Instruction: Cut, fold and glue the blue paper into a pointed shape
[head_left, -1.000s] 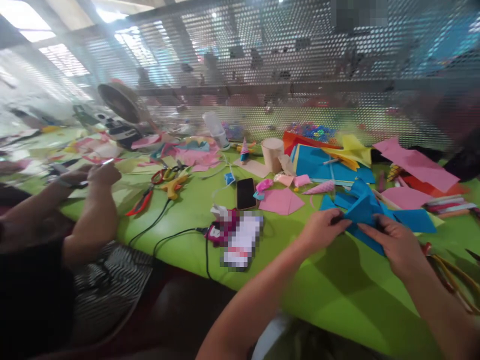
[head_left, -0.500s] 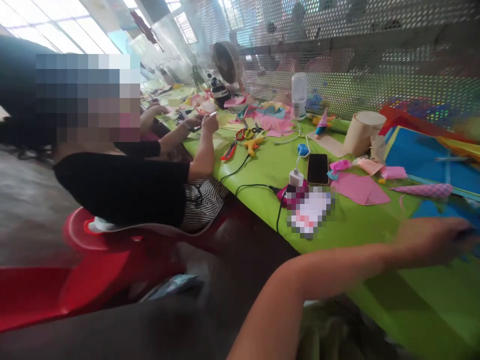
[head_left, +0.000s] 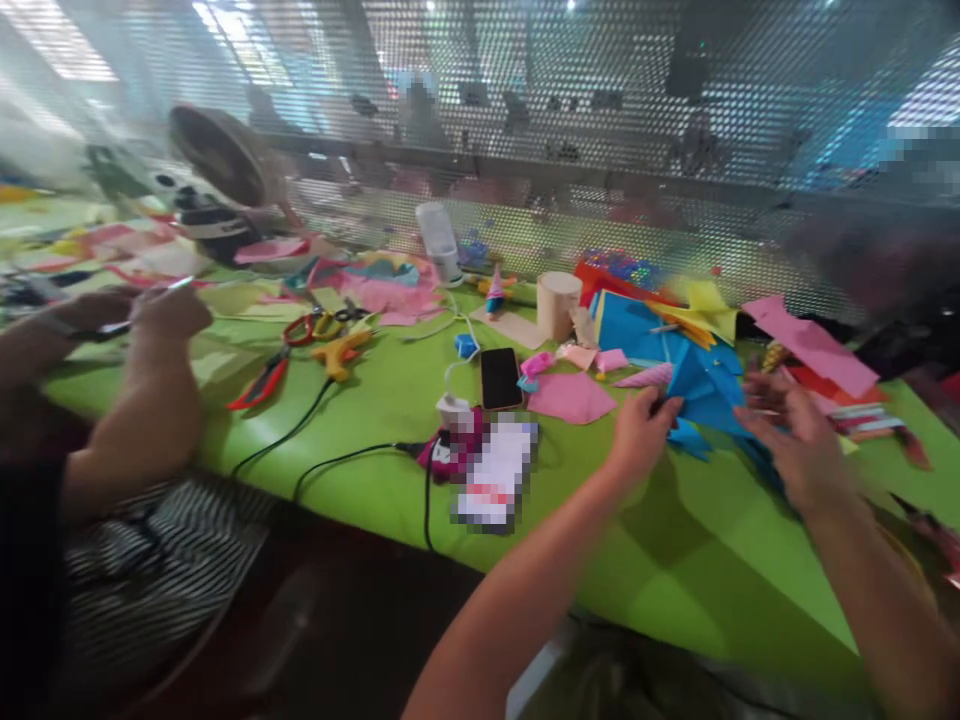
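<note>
A folded blue paper piece (head_left: 705, 390) is lifted just above the green table (head_left: 675, 560) at the right. My left hand (head_left: 641, 432) pinches its left edge, fingers closed on the paper. My right hand (head_left: 796, 445) is at the paper's right side, blurred by motion, with its fingers partly spread against the sheet. More blue sheets (head_left: 630, 330) lie flat just behind the folded piece.
A co-worker's arms (head_left: 142, 400) work at the left end of the table. Scissors (head_left: 322, 325), a yellow glue gun (head_left: 341, 352), a phone (head_left: 501, 378), black cables (head_left: 330, 455), a cardboard roll (head_left: 559, 303), pink paper (head_left: 570, 398) and a small fan (head_left: 217, 165) lie around. A perforated metal screen (head_left: 570, 150) backs the table.
The view swung left toward the co-worker and has come back to my hands. The blue paper is raised higher and my right hand has loosened on it.
</note>
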